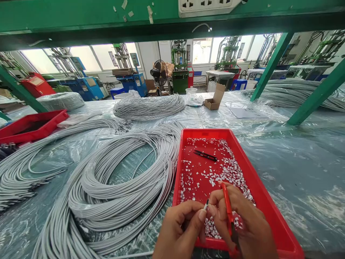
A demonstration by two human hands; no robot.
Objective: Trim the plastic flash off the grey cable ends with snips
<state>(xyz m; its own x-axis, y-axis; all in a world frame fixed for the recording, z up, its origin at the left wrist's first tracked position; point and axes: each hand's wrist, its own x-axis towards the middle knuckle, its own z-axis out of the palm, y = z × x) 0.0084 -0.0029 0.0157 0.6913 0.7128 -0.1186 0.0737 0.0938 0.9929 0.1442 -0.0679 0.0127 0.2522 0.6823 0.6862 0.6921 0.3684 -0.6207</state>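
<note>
My left hand (179, 230) pinches the stripped end of a grey cable (206, 205) between thumb and fingers, low in the view. Close against it, my right hand (242, 223) grips a red-handled cutter (228, 208), with its fingertips touching the cable tip. Both hands hover over the near end of a red tray (262, 194) littered with several small grey offcuts (226, 169). A pair of black snips (205, 155) lies in the tray farther back. The large coil of grey cables (115, 187) rests left of the tray.
More grey cable bundles lie at the left (24, 172), at the back (149, 106) and far right (296, 91). Another red tray (32, 124) sits at left, an open cardboard box (214, 99) behind. Green frame posts (315, 99) stand on the right; plastic sheeting covers the table.
</note>
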